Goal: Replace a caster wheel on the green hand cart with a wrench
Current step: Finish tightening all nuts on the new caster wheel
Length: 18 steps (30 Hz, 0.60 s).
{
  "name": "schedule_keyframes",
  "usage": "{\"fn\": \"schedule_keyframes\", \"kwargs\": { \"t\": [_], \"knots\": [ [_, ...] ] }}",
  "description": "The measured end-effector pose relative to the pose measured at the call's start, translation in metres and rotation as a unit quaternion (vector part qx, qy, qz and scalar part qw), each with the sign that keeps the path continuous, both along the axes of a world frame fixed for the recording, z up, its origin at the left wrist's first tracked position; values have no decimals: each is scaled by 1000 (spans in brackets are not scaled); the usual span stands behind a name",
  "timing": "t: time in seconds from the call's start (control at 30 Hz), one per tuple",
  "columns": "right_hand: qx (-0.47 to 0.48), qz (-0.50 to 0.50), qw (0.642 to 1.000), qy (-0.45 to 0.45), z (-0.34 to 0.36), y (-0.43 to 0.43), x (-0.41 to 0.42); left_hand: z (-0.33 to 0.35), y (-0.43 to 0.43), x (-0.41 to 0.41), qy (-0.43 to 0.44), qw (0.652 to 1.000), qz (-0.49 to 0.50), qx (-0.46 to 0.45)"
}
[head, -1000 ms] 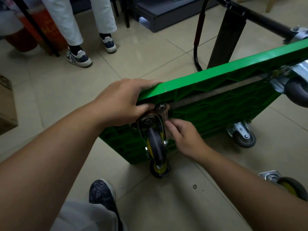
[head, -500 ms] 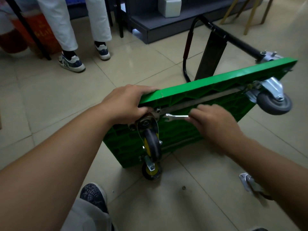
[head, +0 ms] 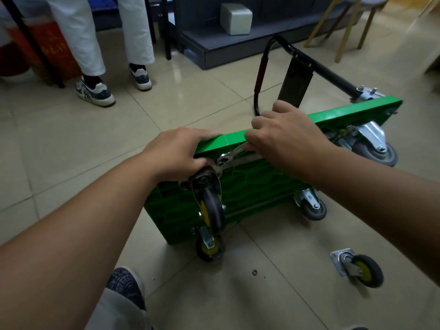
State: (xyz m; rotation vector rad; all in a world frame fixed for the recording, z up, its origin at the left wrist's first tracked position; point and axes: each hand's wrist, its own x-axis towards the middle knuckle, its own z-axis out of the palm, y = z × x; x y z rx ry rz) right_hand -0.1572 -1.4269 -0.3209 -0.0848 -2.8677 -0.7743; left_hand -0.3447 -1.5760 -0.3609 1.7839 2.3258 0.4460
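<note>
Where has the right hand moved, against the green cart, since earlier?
Yes: the right hand went from the caster rightward, up to the cart's top edge, gripping the wrench.

Forearms [head: 95,210] bare; pale grey trouser leg [head: 116,313]; dark patterned shoe [head: 125,285], white edge

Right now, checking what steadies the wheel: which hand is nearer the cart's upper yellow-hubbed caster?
Left. The left hand grips the edge of the green cart just above that caster, thumb at its mounting plate; the right hand holds the wrench farther along the edge.
</note>
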Motion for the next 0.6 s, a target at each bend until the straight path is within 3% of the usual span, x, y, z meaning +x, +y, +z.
{"fn": "schedule_keyframes", "kwargs": {
  "t": [0.17,0.3,0.43,0.6],
  "knots": [
    [-21,-10,1000,1,-8,5,7,0,-1,0,-4,1000,0,5],
    [-162,-102,980,50,-42,0,24,-1,-1,1,1,1000,-7,9],
    [-334,-213,912,110,-89,-17,31,1,0,1,4,1000,-7,8],
    [-588,-235,757,161,-144,-41,15,1,0,2,2,1000,-10,5]
  ]
}}
